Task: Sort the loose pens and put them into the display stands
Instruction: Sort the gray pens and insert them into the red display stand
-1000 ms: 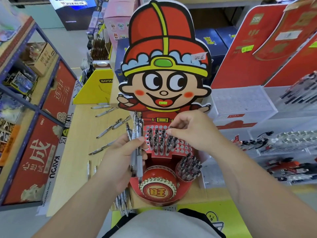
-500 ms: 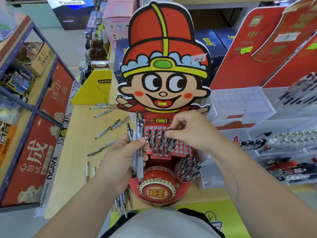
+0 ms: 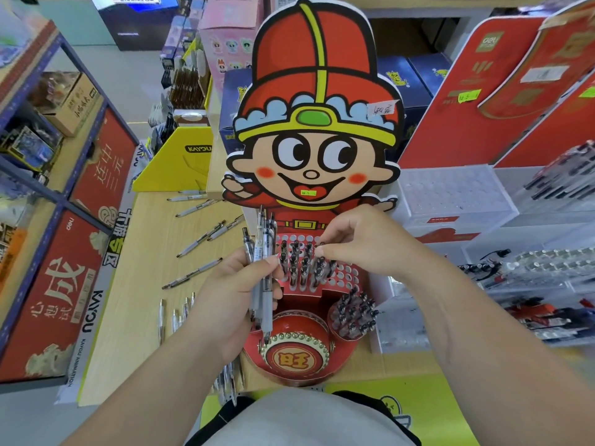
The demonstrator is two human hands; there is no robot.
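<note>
Head camera looked down at a red cartoon display stand (image 3: pixel 317 91) that stood on a light wooden counter (image 3: pixel 128 284). The left hand (image 3: pixel 225 304) was just in front of the stand's left side. Its fingers (image 3: pixel 269 263) were curled round a bundle of pens (image 3: pixel 262 246) with clear bodies, held nearly upright with the clicker ends up. The right hand (image 3: pixel 367 243) was over the holed tier (image 3: pixel 346 273) of the stand. Its fingers (image 3: pixel 323 252), thumb and forefinger pressed together, pinched the top of a single pen (image 3: pixel 318 263) that stood in a hole near the middle of the tier. Other pens stood upright in the holes just beside it, on the left and middle of the tier, while the holes at the right side showed white. Lower right in the stand, a round cup (image 3: pixel 354 313) was packed with dark-topped pens, and a red drum (image 3: pixel 296 355) with gold studs formed the front. Loose pens (image 3: pixel 199 241) lay scattered on the counter to the left of the stand, apart from both hands. A clear acrylic stand (image 3: pixel 450 194) stood to the right, and a yellow box (image 3: pixel 174 162) stood behind the loose pens.
</note>
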